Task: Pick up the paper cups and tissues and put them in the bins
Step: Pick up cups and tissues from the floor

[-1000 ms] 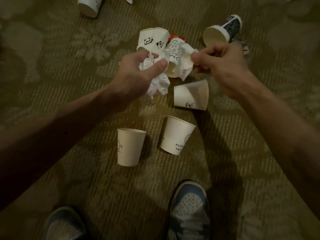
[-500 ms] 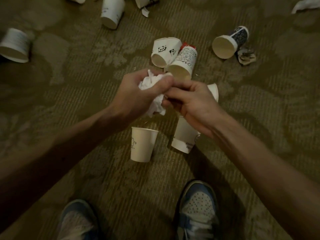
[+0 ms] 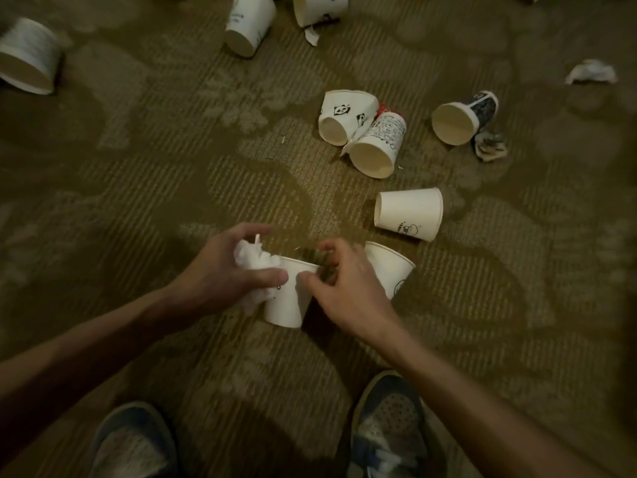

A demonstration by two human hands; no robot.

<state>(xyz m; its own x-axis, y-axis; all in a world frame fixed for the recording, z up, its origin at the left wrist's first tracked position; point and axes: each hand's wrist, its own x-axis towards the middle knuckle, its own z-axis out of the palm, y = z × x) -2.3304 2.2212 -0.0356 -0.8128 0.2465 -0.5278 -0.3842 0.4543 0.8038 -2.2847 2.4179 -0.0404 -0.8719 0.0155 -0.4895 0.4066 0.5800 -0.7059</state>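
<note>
1. Two hands meet low over the carpet. The right hand, the nearer one, curls over the rim of a white cup with its thumb at the wall. I cannot tell whether it grips yet.
2. The cup stands upright, mouth up, between them.
3. A crumpled tissue is bunched in the left hand, beside the rim.

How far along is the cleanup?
Done: nothing visibly binned; no bin in view. In hand: left hand grips a tissue wad, right hand pinches the upright cup's rim. Left: panda cup, dark-printed cup and several more on the carpet, plus a crumpled tissue far right.
</note>
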